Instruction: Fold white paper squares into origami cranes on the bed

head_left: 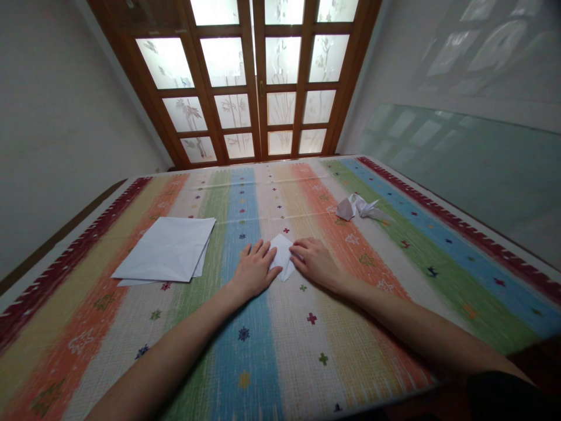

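Note:
A small white folded paper, roughly diamond-shaped with a crease toward its lower point, lies flat on the striped tablecloth. My left hand rests at its left side, fingers spread and lying flat, with the index finger and thumb touching the paper. From the right, my right hand has its bent fingers closed at the paper's right edge. The right thumb is mostly hidden. Beyond my right hand sits a folded white paper crane, its wings and points sticking up.
Several white paper sheets are stacked, slightly askew, left of my left hand. The colourful striped tablecloth covers the table. Wooden doors with frosted panes stand past the far edge, and a glass panel leans along the right wall.

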`<state>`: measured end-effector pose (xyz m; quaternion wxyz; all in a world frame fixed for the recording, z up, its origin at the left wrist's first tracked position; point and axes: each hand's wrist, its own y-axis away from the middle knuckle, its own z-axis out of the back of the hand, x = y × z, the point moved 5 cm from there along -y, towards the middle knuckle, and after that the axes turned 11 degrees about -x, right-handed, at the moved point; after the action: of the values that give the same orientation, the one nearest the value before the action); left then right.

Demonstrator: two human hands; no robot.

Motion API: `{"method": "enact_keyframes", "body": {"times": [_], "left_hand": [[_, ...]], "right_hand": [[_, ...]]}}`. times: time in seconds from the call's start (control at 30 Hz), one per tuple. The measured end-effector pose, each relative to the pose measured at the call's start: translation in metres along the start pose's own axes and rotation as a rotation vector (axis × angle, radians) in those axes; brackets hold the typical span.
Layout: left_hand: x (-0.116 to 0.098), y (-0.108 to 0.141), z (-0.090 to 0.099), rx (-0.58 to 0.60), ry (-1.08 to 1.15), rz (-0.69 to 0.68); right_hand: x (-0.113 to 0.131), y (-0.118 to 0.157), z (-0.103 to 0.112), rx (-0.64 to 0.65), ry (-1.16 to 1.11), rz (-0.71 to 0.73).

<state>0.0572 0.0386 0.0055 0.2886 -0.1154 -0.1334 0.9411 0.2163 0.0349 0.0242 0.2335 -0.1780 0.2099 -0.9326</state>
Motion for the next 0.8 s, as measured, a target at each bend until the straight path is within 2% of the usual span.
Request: {"method": "enact_keyframes", "body": {"times": [0.2,0.5,0.8], "left_hand": [[-0.003,-0.001,-0.003,0.031,0.024,-0.1],[-0.004,-0.002,-0.002,0.074,0.014,-0.053],[-0.005,-0.001,-0.005,0.087,0.018,-0.092]], "right_hand": [[0.009,0.009,-0.014,0.056,-0.023,0.051],[0.023,0.021,-0.022,0.154,0.039,-0.024],[0.029,0.029,-0.024,0.167,0.007,0.057]]}}
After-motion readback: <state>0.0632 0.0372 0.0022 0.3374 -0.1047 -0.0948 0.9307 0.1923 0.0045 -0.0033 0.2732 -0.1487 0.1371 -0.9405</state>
